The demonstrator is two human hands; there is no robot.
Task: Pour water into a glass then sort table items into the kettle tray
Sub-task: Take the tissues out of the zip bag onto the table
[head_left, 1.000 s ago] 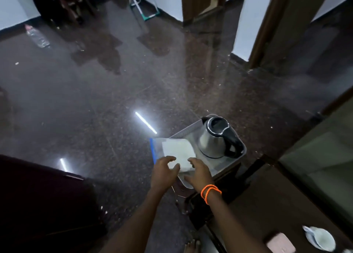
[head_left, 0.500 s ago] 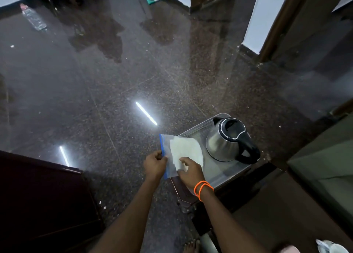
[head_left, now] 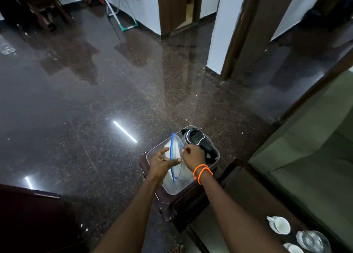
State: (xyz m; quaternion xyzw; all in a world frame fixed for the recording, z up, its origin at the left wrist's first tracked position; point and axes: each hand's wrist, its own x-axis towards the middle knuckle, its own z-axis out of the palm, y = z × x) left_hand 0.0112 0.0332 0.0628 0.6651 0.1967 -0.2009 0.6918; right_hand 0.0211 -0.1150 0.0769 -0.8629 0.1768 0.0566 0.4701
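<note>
Got both hands on the zip bag [head_left: 176, 153] right now, holding it up over the tray [head_left: 152, 153]. My left hand [head_left: 162, 162] is pinching the bag's blue zip edge between thumb and fingers, and my right hand [head_left: 193, 156], the one with the orange bands [head_left: 202, 171] on the wrist, is closed on the other side of the bag's opening, so the two hands are close together with the bag between them. The bag is clear with something white and flat inside, and it stands edge-on to me, lower end down in the tray. The kettle [head_left: 198, 143] sits at the far end of the same tray, just behind my right hand, lid up, black handle toward the right. The tray is on a small dark stand [head_left: 181, 199] on the shiny floor. Down in the bottom right corner there's a white cup [head_left: 279, 225] and a glass [head_left: 312, 242] on the dark table [head_left: 248, 205].
</note>
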